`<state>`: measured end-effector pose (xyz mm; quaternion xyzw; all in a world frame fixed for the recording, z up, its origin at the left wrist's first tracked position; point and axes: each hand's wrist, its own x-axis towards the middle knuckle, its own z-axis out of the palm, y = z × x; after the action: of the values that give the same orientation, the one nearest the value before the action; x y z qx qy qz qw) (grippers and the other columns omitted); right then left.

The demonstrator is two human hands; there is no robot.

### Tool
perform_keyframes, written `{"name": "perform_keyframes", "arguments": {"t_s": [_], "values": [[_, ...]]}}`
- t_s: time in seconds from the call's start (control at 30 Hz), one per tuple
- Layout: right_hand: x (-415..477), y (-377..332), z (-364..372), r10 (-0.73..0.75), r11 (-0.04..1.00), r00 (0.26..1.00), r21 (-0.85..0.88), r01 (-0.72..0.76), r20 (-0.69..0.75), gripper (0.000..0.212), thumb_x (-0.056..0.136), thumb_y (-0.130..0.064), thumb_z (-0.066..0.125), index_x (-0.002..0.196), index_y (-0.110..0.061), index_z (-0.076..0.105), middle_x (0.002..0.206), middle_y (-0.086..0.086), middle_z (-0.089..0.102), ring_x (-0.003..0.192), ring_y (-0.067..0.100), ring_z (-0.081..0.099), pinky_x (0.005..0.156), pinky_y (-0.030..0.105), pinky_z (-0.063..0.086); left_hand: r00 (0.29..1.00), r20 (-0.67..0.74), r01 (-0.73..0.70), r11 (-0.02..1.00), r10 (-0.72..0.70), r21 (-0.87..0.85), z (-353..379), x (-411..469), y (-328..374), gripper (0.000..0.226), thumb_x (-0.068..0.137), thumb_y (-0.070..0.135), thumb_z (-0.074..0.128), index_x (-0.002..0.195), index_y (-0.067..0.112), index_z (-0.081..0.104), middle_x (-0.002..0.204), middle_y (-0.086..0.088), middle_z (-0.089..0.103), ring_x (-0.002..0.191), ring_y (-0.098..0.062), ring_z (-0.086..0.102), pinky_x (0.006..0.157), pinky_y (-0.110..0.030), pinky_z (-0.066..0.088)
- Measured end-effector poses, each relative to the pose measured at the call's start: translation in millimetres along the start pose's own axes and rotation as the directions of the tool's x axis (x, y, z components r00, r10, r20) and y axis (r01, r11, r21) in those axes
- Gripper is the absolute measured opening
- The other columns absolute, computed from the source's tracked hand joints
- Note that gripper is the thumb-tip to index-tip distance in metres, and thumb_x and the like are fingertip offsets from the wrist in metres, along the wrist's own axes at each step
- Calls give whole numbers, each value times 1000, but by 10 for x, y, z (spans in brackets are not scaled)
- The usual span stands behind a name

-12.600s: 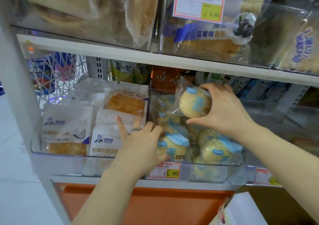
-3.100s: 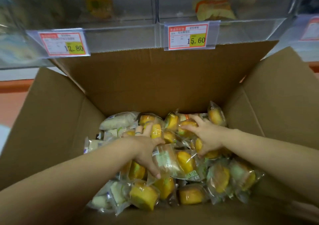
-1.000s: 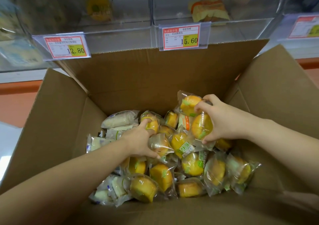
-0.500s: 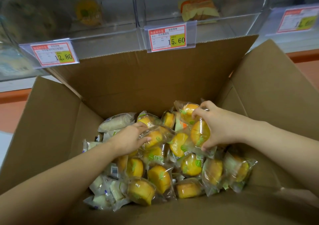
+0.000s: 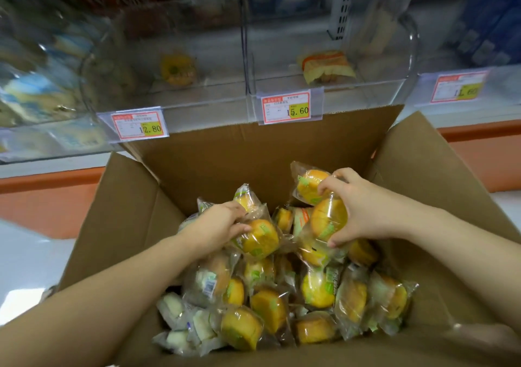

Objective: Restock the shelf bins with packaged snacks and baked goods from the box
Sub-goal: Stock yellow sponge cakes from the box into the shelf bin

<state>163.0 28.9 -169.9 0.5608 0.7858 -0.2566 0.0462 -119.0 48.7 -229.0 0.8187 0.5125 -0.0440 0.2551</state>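
Open cardboard box [image 5: 214, 166] sits in front of the shelf, flaps up, both arms reaching in. Box holds a loose pile of wrapped yellow cakes [image 5: 315, 290] in clear film, plus a few pale wrapped rolls [image 5: 180, 321] at the near-left corner. Left hand [image 5: 217, 225] is over the left-middle of the pile, grip clamped on one wrapped cake [image 5: 259, 240], thumb on its near side, fingers curled over the top; a second pack pokes up just behind the fingers, and I cannot tell whether it is held too. Right hand [image 5: 363, 211] is raised above the pile near the box's far wall, grip clamped on two cake packs at once: upper pack [image 5: 308, 186] under the fingertips, lower pack [image 5: 328, 220] against palm and thumb, the two touching. Behind the box is a row of clear shelf bins [image 5: 248, 90]. Left bin has one yellow packet [image 5: 177, 68], right bin one orange-yellow packet [image 5: 327, 66]. Price tags on the bin fronts read 12.80 [image 5: 139, 125] and 15.60 [image 5: 287, 107]; a third tag [image 5: 459, 86] at far right is partly legible. Far-left bin contents are blurred.
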Motion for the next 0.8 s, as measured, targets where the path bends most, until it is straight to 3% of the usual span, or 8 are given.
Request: {"name": "perform_keyframes", "arguments": {"t_s": [0.1, 0.17, 0.3, 0.5, 0.6, 0.67, 0.8], "values": [[-171, -121, -125, -19, 998, 998, 51, 23, -67, 90, 55, -53, 85, 128, -39, 33, 136, -9, 21, 110, 13, 46, 89, 24, 48, 998, -56, -30, 1000, 29, -7, -166, -187, 41, 33, 95, 29, 57, 111, 0, 65, 115, -7, 57, 107, -22, 55, 96, -31, 40], [-304, -221, -212, -37, 998, 993, 56, 43, -109, 90, 55, -52, 85, 128, -39, 34, 135, -10, 22, 112, 13, 46, 91, 25, 48, 993, -117, -30, 1000, 31, 5, -292, -358, 120, 38, 95, 33, 56, 110, -1, 65, 114, -7, 58, 108, -20, 54, 95, -25, 34], [-564, -468, -460, -82, 991, 972, 89, 104, -222, 87, 54, -51, 86, 124, -41, 35, 132, -12, 24, 113, 10, 45, 94, 23, 45, 926, -376, -75, 991, 27, -113, -572, -768, 259, 69, 78, 61, 40, 92, -2, 66, 95, -9, 62, 90, -16, 56, 82, -25, 39], [-822, -956, -963, -210, 959, 873, 81, 271, -439, 85, 51, -53, 84, 120, -44, 37, 128, -15, 29, 117, 7, 41, 96, 21, 39, 738, -675, -162, 976, 22, -146, -1233, -1300, 565, 18, 93, 23, 60, 91, 8, 70, 99, 2, 65, 90, -3, 55, 82, -19, 40], [-815, -1211, -1208, -237, 944, 815, 73, 322, -529, 84, 54, -49, 85, 123, -40, 38, 129, -14, 30, 115, 6, 40, 92, 22, 39, 616, -788, -156, 981, 8, -111, -1607, -1373, 642, 17, 94, 22, 57, 86, 15, 70, 100, 10, 60, 92, -3, 54, 83, -22, 39], [-733, -1347, -1363, -228, 932, 788, 107, 347, -572, 82, 58, -44, 86, 125, -38, 38, 129, -12, 30, 114, 7, 38, 90, 22, 37, 559, -829, -138, 987, 11, -79, -1820, -1328, 607, 18, 95, 23, 56, 91, 11, 70, 103, 6, 60, 93, -7, 54, 80, -22, 38], [-260, -1503, -1535, -172, 911, 805, 219, 349, -568, 77, 60, -41, 86, 120, -40, 37, 128, -9, 34, 112, 9, 41, 91, 25, 39, 523, -851, -132, 982, -48, -137, -2067, -1049, 409, 20, 96, 23, 53, 96, 10, 68, 106, 5, 60, 95, -9, 54, 74, -7, 35]]}}
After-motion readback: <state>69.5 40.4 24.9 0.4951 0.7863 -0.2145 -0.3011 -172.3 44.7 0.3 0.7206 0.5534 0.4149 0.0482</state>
